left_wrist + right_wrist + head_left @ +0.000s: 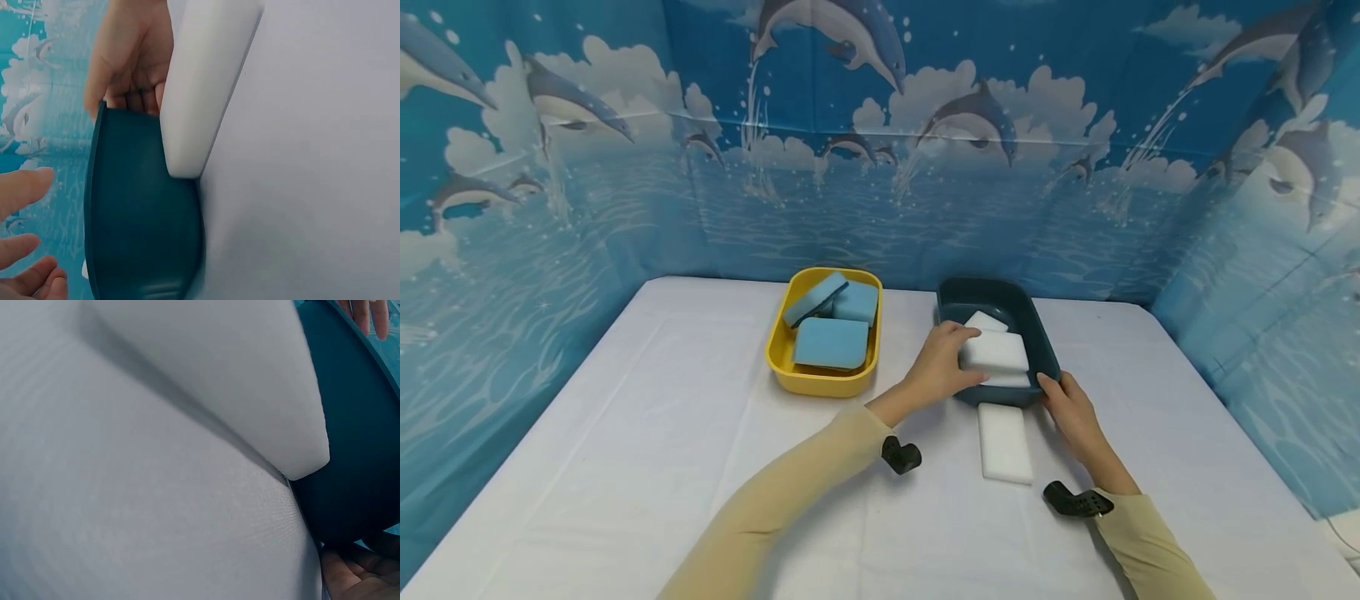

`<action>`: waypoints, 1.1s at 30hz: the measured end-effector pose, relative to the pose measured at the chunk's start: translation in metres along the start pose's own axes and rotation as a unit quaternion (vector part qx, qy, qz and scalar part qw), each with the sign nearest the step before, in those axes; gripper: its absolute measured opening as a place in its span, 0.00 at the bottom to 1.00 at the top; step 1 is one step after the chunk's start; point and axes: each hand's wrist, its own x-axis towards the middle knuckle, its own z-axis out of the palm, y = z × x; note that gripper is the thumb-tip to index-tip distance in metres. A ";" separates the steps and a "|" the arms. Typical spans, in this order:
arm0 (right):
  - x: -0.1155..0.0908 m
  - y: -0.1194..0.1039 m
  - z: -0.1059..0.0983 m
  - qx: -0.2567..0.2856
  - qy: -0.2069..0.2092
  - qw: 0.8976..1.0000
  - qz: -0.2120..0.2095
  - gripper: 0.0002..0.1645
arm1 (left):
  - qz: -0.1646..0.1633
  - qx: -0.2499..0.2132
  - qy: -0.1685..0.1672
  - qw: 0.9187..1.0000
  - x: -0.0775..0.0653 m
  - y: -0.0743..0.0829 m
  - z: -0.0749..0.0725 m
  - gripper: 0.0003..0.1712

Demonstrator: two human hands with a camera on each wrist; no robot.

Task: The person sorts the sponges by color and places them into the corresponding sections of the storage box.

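A dark teal plastic basin (1047,354) stands at the back right of the table with several white sponges (996,352) piled in it. My left hand (942,362) is over its left front side, thumb and fingers spread about the end of the top sponge. In the left wrist view, the fingers (22,190) are apart, with no sponge visible between them. At the front right corner, my right hand (1072,414) grips the basin's rim, thumb at the edge and fingers curled against the outside. Another white sponge (1004,443) lies flat before the basin.
To the left stands a yellow basin (820,385) holding several blue sponges (831,342) with dark undersides. A white cloth (625,467) covers the table. Behind and beside it hangs a dolphin-print curtain (820,208).
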 end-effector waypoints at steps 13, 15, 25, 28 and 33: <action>0.001 0.006 0.000 -0.001 -0.003 1.000 -0.003 0.46 | 0.035 0.045 -0.094 0.994 -0.036 0.020 0.008 0.38; 0.002 0.005 0.000 -0.002 0.000 1.000 -0.004 0.46 | 0.051 0.061 -0.104 0.991 -0.042 0.024 0.009 0.38; 0.002 0.001 0.001 -0.010 0.005 1.000 -0.002 0.45 | 0.101 0.095 -0.116 0.984 -0.062 0.031 0.018 0.38; 0.001 0.001 0.001 -0.012 0.007 1.000 0.002 0.45 | 0.107 0.115 -0.153 0.976 -0.065 0.033 0.024 0.40; 0.001 0.001 0.002 -0.017 0.014 1.000 0.011 0.45 | 0.119 0.183 -0.202 0.955 -0.064 0.039 0.032 0.44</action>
